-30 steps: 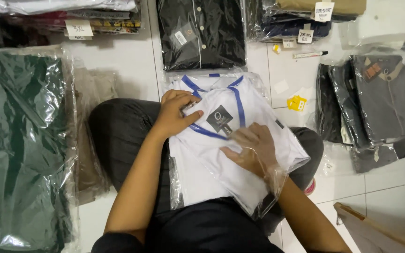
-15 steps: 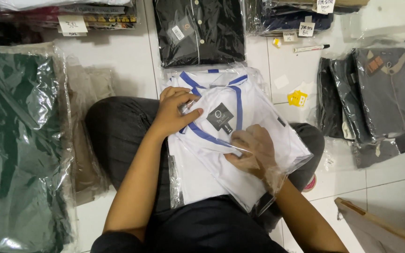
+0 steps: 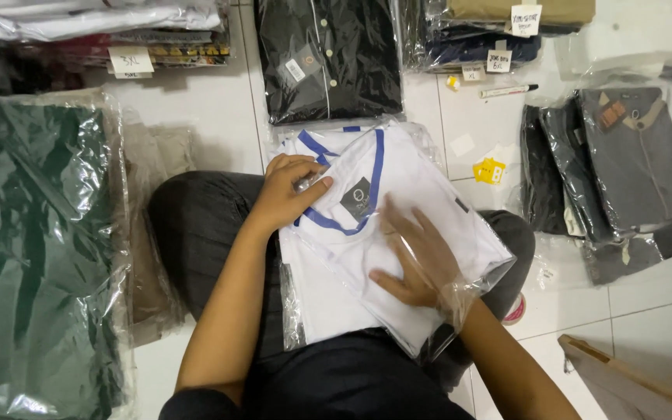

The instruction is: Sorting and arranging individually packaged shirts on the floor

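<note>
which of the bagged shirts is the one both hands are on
The white shirt with blue collar trim, lying on the person's lap; the left hand and right hand press it. The black, grey and green ones lie untouched on the floor.

Your left hand (image 3: 288,194) lies palm down with the fingers curled and the thumb stretched out to the right, the wrist straight. Your left forearm runs up from the lower left, bare, and rises steeply to the hand. Your right hand (image 3: 414,260) is spread flat, palm down, fingers (image 3: 398,225) fanned toward the upper left and slightly blurred. Your right forearm comes in from the lower right, bare, at a slant. The two hands are near each other but apart. You sit cross-legged, knees out to either side.
</note>
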